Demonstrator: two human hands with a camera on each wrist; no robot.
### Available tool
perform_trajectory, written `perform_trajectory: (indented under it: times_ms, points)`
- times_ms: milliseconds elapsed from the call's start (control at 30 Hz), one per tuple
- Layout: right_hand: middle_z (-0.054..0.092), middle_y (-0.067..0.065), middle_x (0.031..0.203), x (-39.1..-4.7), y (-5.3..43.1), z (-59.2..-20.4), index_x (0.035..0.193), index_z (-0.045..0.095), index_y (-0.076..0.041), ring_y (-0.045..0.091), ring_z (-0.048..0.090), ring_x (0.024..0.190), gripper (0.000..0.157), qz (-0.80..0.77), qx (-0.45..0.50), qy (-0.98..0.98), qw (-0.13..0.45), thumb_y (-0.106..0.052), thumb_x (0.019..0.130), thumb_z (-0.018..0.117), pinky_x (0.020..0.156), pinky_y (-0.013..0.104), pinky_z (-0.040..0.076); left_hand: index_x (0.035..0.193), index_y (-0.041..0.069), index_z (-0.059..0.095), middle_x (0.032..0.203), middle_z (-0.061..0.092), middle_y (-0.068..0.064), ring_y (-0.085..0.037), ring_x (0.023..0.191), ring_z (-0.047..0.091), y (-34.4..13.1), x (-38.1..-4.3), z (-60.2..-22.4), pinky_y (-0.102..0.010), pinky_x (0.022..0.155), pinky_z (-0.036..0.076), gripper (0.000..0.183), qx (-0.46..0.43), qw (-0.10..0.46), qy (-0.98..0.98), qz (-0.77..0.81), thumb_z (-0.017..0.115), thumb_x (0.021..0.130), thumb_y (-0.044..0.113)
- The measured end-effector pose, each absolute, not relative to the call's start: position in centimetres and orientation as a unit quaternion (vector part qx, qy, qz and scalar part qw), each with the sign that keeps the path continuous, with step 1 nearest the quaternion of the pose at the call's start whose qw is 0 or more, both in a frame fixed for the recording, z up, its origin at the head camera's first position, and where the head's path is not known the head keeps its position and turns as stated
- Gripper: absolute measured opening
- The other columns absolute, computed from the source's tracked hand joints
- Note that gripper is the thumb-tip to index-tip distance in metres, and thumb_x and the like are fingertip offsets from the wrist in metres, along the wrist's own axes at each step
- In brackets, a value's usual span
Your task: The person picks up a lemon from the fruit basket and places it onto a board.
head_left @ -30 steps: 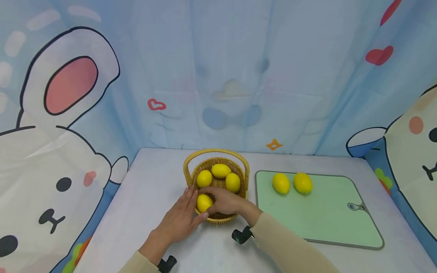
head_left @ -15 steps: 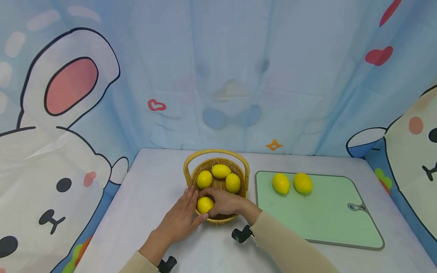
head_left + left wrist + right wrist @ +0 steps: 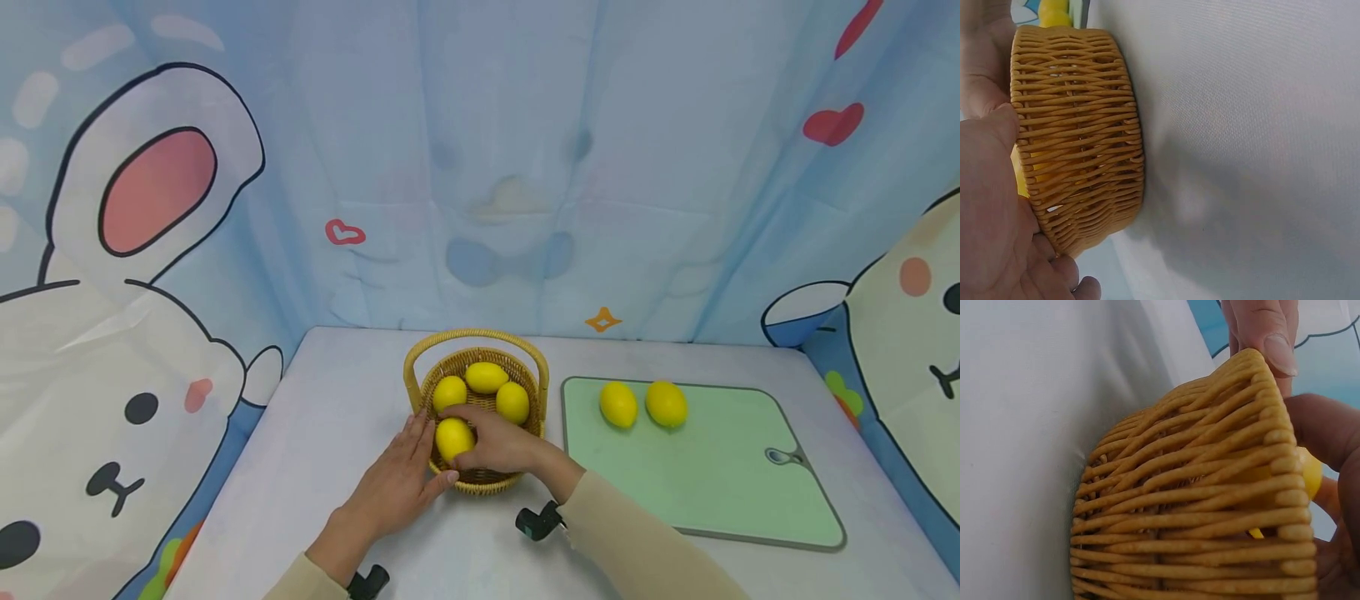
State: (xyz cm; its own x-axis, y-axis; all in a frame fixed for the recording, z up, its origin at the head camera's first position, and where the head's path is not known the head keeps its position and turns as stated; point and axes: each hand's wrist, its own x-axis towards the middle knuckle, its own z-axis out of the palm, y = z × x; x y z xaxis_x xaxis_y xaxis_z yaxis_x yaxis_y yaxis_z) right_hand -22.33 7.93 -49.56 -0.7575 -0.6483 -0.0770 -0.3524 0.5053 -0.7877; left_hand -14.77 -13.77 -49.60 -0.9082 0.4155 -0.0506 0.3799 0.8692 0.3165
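A round wicker basket (image 3: 480, 487) with a tall hoop handle stands on the table, holding several yellow lemons. Over its front part, my right hand (image 3: 498, 440) grips a lemon (image 3: 453, 439) between thumb and fingers. Three more lemons lie behind it: one at left (image 3: 449, 392), one at the back (image 3: 486, 377) and one at right (image 3: 513, 403). My left hand (image 3: 397, 479) rests against the basket's left side, fingers extended and thumb on the front rim. In the left wrist view, the left hand (image 3: 991, 206) touches the woven wall. The right wrist view partly hides the gripped lemon (image 3: 1309, 473) behind the wicker.
To the basket's right lies a pale green cutting board (image 3: 720, 467) with a grey edge. Two lemons, one at left (image 3: 618, 405) and one at right (image 3: 667, 404), sit near its back edge. A printed blue curtain (image 3: 510, 167) hangs behind the table.
The gripped lemon has shifted slightly up and right within the basket, turning a little in my right hand. My left hand keeps its place on the basket; the other lemons stay put.
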Motion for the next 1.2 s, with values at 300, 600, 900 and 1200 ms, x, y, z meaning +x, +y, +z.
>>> perform_trajectory:
  times_ms: [300, 600, 900, 1200]
  points:
    - [0.054, 0.009, 0.153, -21.5, 8.9, -48.9, 0.152, 0.051, -0.015, 0.030, 0.058, 0.131, 0.069, -0.441, -0.276, 0.843, 0.132, -0.019, 0.091, 0.083, 0.110, 0.056, 0.050, 0.166, -0.003, 0.023, 0.177, 0.011, -0.018, -0.033, 0.164, 0.014, -13.8, -14.6, -49.6, -0.049, 0.131, 0.026, 0.093, 0.202, 0.061, 0.966, 0.148, 0.034, 0.108, 0.068]
    - [0.055, 0.008, 0.152, -20.5, 10.0, -48.1, 0.152, 0.050, -0.020, 0.026, 0.062, 0.117, 0.068, -0.465, -0.260, 0.842, 0.088, -0.021, 0.093, 0.083, 0.094, 0.046, 0.060, 0.166, -0.003, 0.024, 0.177, 0.011, -0.018, -0.033, 0.164, 0.014, -13.6, -14.6, -49.5, -0.050, 0.131, 0.026, 0.086, 0.198, 0.059, 0.967, 0.148, 0.045, 0.110, 0.059]
    - [0.054, 0.010, 0.151, -19.3, 11.1, -47.5, 0.151, 0.049, -0.021, 0.029, 0.065, 0.118, 0.067, -0.485, -0.249, 0.837, 0.044, -0.017, 0.093, 0.083, 0.095, 0.044, 0.062, 0.166, -0.002, 0.023, 0.177, 0.009, -0.018, -0.033, 0.164, 0.013, -13.6, -14.6, -49.5, -0.050, 0.131, 0.025, 0.086, 0.196, 0.062, 0.967, 0.150, 0.045, 0.110, 0.059]
    - [0.056, 0.015, 0.146, -18.2, 12.5, -46.7, 0.149, 0.048, -0.022, 0.030, 0.067, 0.116, 0.067, -0.508, -0.237, 0.828, 0.028, -0.013, 0.093, 0.083, 0.095, 0.039, 0.063, 0.167, -0.001, 0.022, 0.177, 0.010, -0.017, -0.033, 0.164, 0.013, -13.7, -14.6, -49.5, -0.050, 0.131, 0.025, 0.089, 0.200, 0.059, 0.968, 0.141, 0.041, 0.109, 0.064]
